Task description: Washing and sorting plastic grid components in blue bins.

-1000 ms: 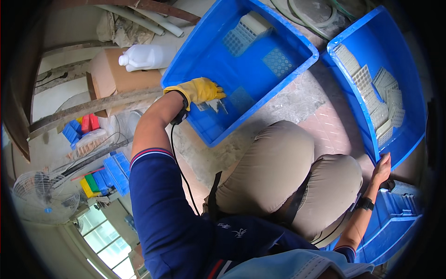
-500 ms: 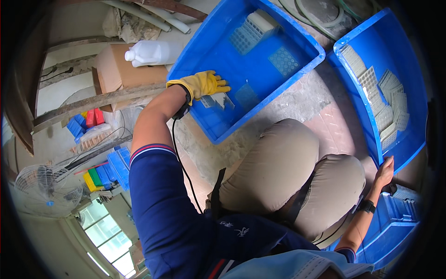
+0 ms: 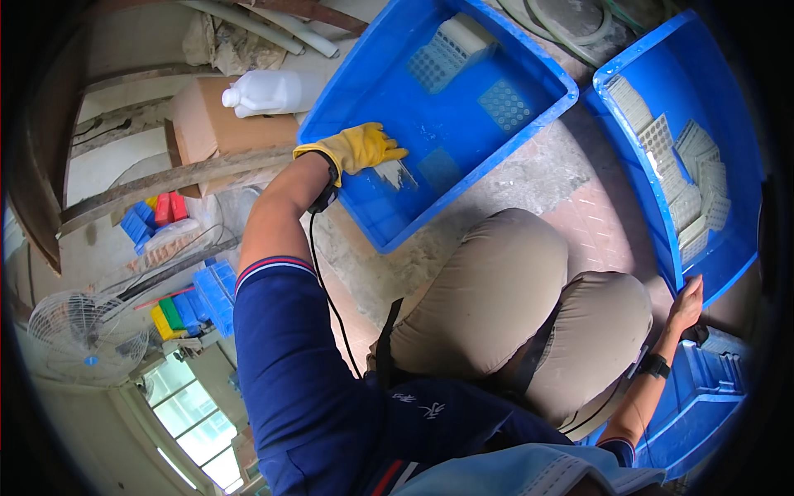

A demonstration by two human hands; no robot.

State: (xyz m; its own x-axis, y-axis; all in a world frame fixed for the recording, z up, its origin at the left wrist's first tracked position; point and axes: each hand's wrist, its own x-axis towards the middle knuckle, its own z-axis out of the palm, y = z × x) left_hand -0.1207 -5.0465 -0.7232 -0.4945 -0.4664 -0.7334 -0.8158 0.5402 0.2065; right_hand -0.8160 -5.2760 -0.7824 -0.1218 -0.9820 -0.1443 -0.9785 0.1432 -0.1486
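Note:
My left hand (image 3: 364,149), in a yellow glove, hovers palm down over the left side of a blue bin (image 3: 488,192). Its fingers stretch out, slightly apart; anything under the palm is hidden. Just below the fingers is a whitish patch (image 3: 395,174) that looks like glare on water. A perforated grey plate (image 3: 504,105) and a darker square plate (image 3: 440,169) lie on the bin's bottom. Farther back stands a stack of similar plates (image 3: 463,43). My bare right hand (image 3: 686,307) grips the near rim of a second blue bin (image 3: 672,240), which holds several plates (image 3: 701,175).
A white plastic jug (image 3: 277,93) lies on a cardboard box (image 3: 211,124) at left. Hoses (image 3: 571,37) coil behind the bins. More blue crates (image 3: 699,397) stand by my right forearm. A fan (image 3: 87,335) is at far left. A cable (image 3: 335,310) hangs from my left wrist.
My left hand has shifted slightly left. The grey plate that showed beneath the glove is out of sight, and the whitish patch has changed shape. My right hand stays on the rim.

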